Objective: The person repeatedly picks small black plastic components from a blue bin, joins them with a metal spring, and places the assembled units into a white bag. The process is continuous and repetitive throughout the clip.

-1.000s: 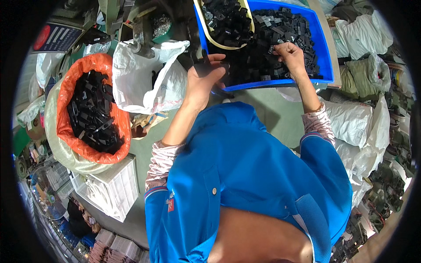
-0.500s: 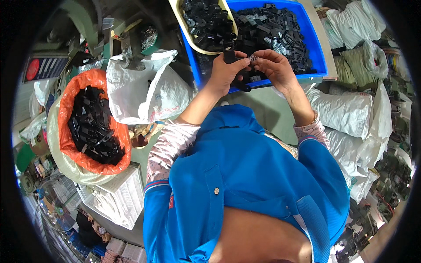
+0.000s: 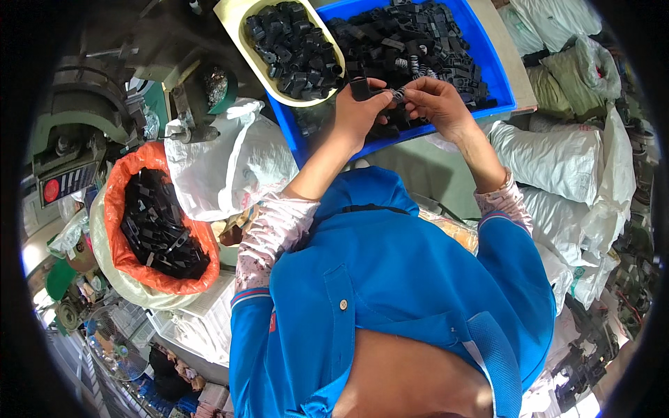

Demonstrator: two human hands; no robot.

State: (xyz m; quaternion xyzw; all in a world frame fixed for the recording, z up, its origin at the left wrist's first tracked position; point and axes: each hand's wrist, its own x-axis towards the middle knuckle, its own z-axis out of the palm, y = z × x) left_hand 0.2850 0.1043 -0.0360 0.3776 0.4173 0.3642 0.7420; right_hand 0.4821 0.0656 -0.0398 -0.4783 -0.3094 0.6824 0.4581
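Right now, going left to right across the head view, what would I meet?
Orange bag of black parts → cream tub → left hand → coil spring → right hand → stuffed white sack.

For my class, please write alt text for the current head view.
A person's left hand holds a dark rectangular part while the right hand pinches a metal coil spring, above a blue rectangular plastic tray of black pieces. A cream oval tub overlaps its left side.
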